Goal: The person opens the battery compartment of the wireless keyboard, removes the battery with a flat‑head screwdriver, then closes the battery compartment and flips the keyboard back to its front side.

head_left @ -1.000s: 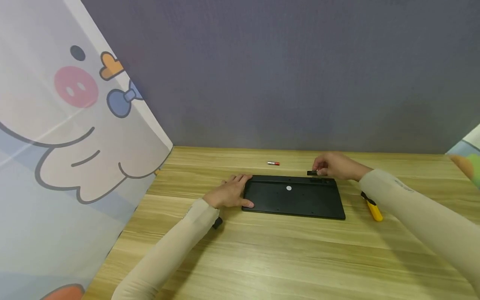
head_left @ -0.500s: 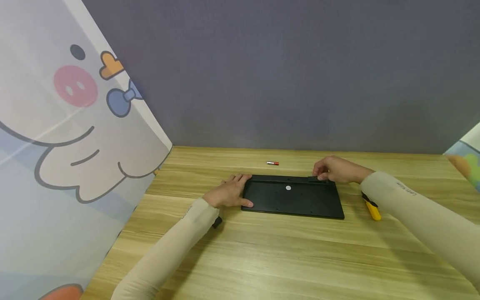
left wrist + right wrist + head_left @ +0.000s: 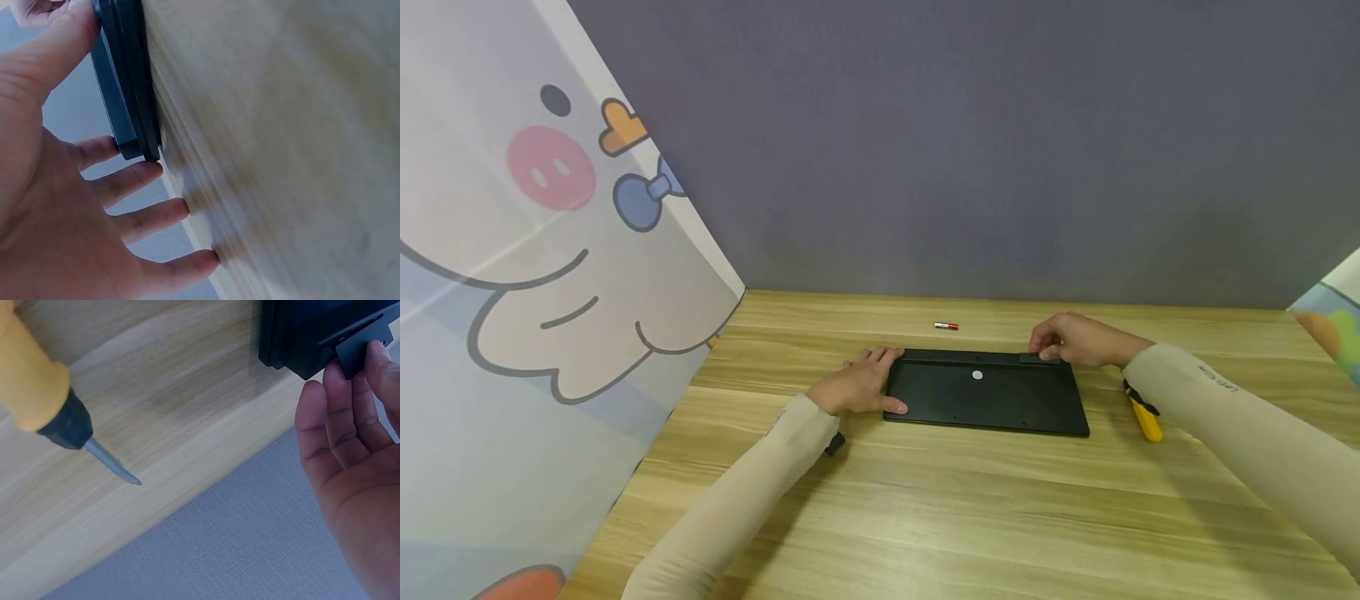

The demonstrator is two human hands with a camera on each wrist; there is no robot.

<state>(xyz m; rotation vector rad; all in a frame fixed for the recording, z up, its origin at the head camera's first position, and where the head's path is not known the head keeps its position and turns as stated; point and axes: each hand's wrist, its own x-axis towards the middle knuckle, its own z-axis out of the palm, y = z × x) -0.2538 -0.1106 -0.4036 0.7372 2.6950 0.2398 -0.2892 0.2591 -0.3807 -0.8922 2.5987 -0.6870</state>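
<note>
A black keyboard (image 3: 992, 402) lies face down on the wooden table, a round white sticker on its underside. My left hand (image 3: 859, 387) rests on its left end, thumb on the near part and fingers spread along the side. In the left wrist view those fingers are nearly straight, some touching the keyboard's end and others the table. My right hand (image 3: 1081, 340) pinches a small black battery cover (image 3: 361, 349) between thumb and fingers. The cover sits at the raised far-right strip of the keyboard, tilted against it in the right wrist view. The battery slot is hidden.
A red and silver battery (image 3: 946, 326) lies beyond the keyboard. A yellow-handled screwdriver (image 3: 1147, 422) lies to the right, partly under the right sleeve; its metal tip (image 3: 115, 465) shows in the right wrist view. A grey partition (image 3: 985, 167) rises behind the table.
My right hand has brought the battery cover down and nearer, from beyond the keyboard's far edge onto its far-right strip, then slightly right. The left hand has stayed in place.
</note>
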